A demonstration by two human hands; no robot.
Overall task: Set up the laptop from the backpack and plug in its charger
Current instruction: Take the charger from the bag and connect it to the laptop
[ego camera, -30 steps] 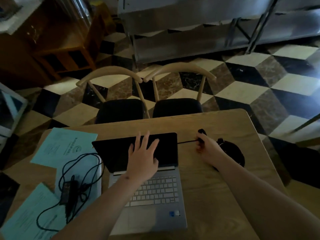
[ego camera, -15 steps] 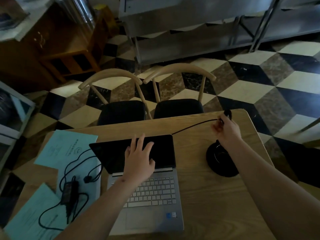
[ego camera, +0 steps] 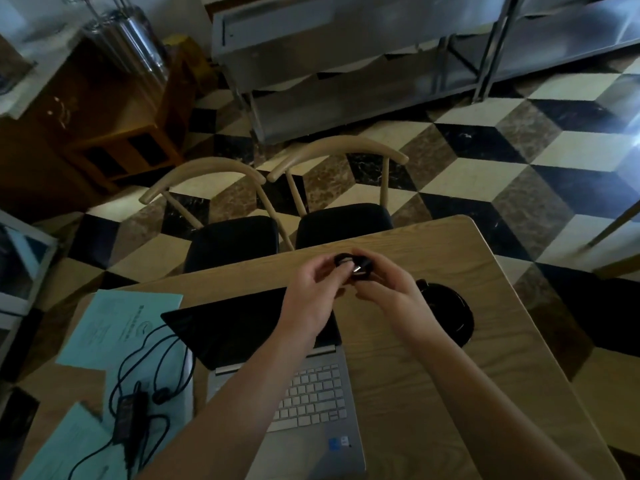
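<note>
Papers [ego camera: 117, 320], pale blue, lie at the left end of the wooden table [ego camera: 433, 375], and on them sits the charger brick [ego camera: 130, 412] with its black cable [ego camera: 138, 351] looping loosely up toward the laptop's left edge; whether its tip is already seated in a port I cannot tell. Next along, the laptop [ego camera: 304, 393] stands open in the middle of the table, screen dark, keyboard facing the person.

Above the screen's far right corner the two hands meet. The left hand [ego camera: 308, 292] has its fingers curled narrowly, pinching one side of a small black coil of cord [ego camera: 353, 265] with a bright metal tip. The right hand [ego camera: 391, 289] closes on the coil's other side, thumb and forefinger tight. Just right of that hand a round black case [ego camera: 450, 317] rests on the table.

The step in hand looks like freeing or unwinding this cord. To do it well, hold the plug end still with one hand and let the other draw turns off one at a time, not tug the bundle, which would tighten any tangle. Keep the work over the bare wood beyond the screen so nothing drags across the lid. The charger's wall end has yet to be routed; no socket is in view.
</note>
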